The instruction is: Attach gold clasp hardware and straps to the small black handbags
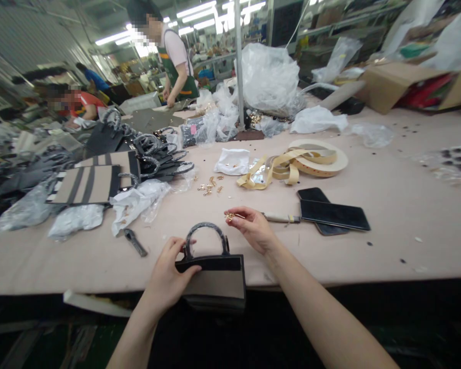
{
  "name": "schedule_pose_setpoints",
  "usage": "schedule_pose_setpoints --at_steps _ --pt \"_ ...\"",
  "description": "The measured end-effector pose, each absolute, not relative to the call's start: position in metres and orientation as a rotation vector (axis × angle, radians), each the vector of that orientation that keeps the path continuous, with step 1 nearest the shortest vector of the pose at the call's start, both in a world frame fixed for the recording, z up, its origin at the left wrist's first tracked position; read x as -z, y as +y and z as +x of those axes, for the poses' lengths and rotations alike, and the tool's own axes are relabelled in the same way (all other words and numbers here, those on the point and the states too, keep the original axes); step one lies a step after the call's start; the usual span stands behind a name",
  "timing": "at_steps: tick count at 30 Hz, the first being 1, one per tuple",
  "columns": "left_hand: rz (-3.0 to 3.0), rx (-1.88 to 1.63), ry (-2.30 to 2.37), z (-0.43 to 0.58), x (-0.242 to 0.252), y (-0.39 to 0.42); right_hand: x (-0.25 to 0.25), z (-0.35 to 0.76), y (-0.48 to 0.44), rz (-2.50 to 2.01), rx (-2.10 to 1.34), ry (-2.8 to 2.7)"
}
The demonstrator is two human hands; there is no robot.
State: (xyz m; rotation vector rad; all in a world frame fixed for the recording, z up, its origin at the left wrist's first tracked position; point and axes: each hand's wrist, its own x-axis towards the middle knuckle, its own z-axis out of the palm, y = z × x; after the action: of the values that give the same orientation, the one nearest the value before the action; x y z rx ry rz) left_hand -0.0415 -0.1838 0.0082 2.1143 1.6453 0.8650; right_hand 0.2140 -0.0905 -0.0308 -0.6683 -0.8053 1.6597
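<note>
My left hand (172, 274) grips the top left edge of a small handbag (218, 282), thumb on the near face, fingers behind by the handle base. The bag has a black top band, a beige panel and a dark arched handle that looks wrapped in clear film; it is at the table's front edge. To the right of the handle, my right hand (255, 230) pinches a small gold metal clasp (229, 216) between thumb and fingers. Beyond it, several loose gold clasps (209, 187) lie scattered on the table.
Striped handbags (86, 184) with wrapped handles pile up at left. A roll of tape (326, 159), two stacked phones (334, 214) and a light-handled tool (280, 218) lie at right. A metal post (238, 66) rises behind. A co-worker (176, 56) stands across the table.
</note>
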Motion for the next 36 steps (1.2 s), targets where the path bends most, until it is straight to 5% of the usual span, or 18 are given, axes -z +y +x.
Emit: schedule_pose_setpoints --at_steps 11,23,36 --pt "3.146 -1.043 0.804 -0.053 -0.032 -0.237 -0.004 0.226 -0.115 -0.577 -1.772 -1.192" --pt "3.279 -1.130 0.713 -0.050 -0.048 -0.246 -0.059 0.230 -0.160 -0.509 -1.922 -1.621" --pt "3.319 -1.197 0.649 -0.047 -0.045 -0.251 -0.081 0.225 -0.157 -0.541 -1.653 -2.069"
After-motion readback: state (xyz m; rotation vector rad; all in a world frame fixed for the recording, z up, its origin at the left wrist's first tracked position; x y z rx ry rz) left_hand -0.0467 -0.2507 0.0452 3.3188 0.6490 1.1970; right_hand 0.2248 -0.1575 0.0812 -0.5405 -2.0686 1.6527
